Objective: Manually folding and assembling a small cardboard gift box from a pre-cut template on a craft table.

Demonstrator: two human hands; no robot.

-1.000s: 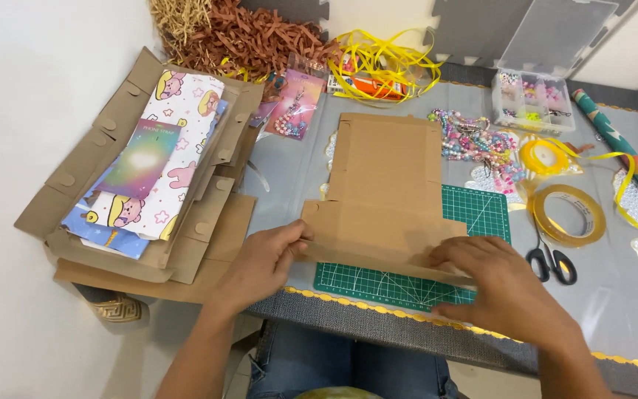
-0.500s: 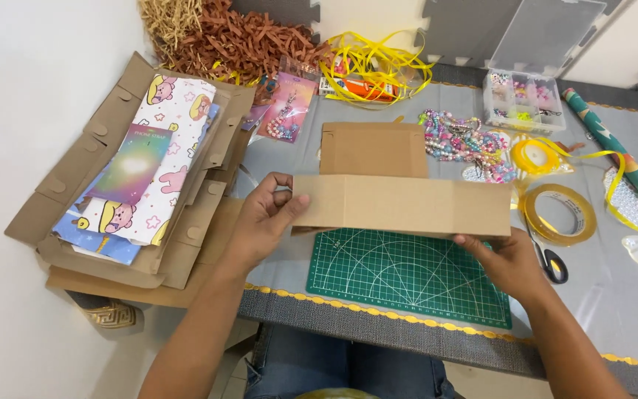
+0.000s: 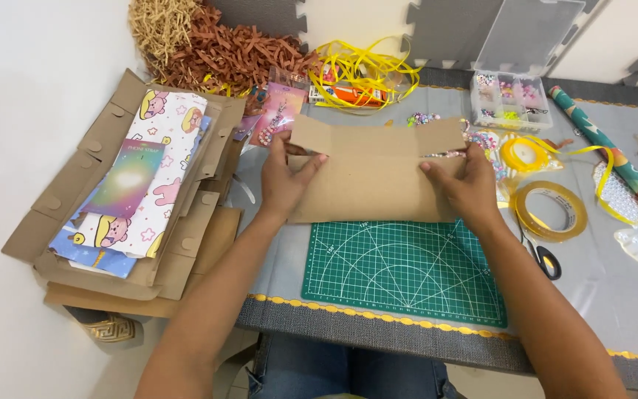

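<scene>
On the far left of the grey worktop, a stack of flat brown cardboard blanks lies under sheets of cartoon-printed wrapping paper, with heaps of tan and rust-brown paper shred behind it. Next comes a small pink packet of trinkets, just beside the left hand. That hand's fingers grip the left edge of a folded brown cardboard piece, thumb on the front face and fingertips curled behind it. The cardboard is held up just above the worktop, beyond the far edge of a green gridded cutting mat, and the mat itself lies bare. One long crease runs across the piece, with the upper flap bent along it; the end flaps are not yet tucked, so it reads as a box barely begun, flat rather than formed. The right hand pinches the right edge the same way, fingers closed on the board. Behind lie loose yellow ribbon and a clear compartment box of beads. Further right sit a roll of yellow ribbon, a ring of clear tape, black-handled scissors touching no hand, and a teal patterned roll of gift wrap. None of these trimmings has been put to the cardboard.
</scene>
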